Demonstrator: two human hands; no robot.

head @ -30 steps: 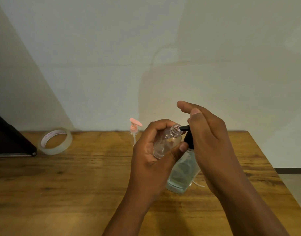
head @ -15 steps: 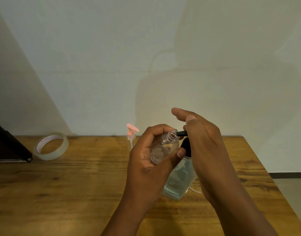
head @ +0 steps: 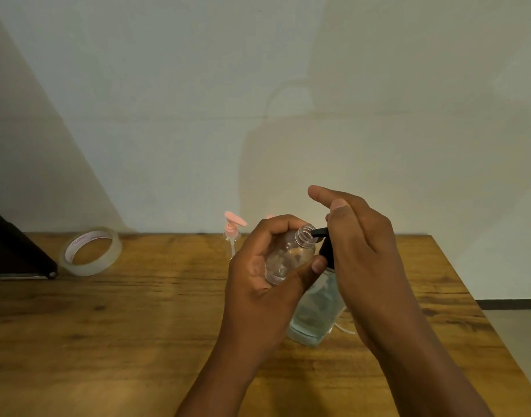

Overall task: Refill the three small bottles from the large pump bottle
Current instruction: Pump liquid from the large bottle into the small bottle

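Observation:
My left hand (head: 259,284) grips a small clear bottle (head: 288,257), tilted, its open threaded neck up against the black nozzle of the large pump bottle (head: 316,314). That large bottle stands on the wooden table (head: 138,326) and holds pale blue liquid. My right hand (head: 360,254) rests over its black pump head, fingers partly lifted. A second small bottle with a pink pump (head: 232,233) stands behind my left hand; most of its body is hidden.
A roll of clear tape (head: 89,251) lies at the back left of the table. A dark object (head: 14,251) sits at the far left edge. The table's right edge runs close to my right arm, with floor beyond.
The two hands, the small bottle and the pump head keep the same pose. The view has shifted slightly between frames.

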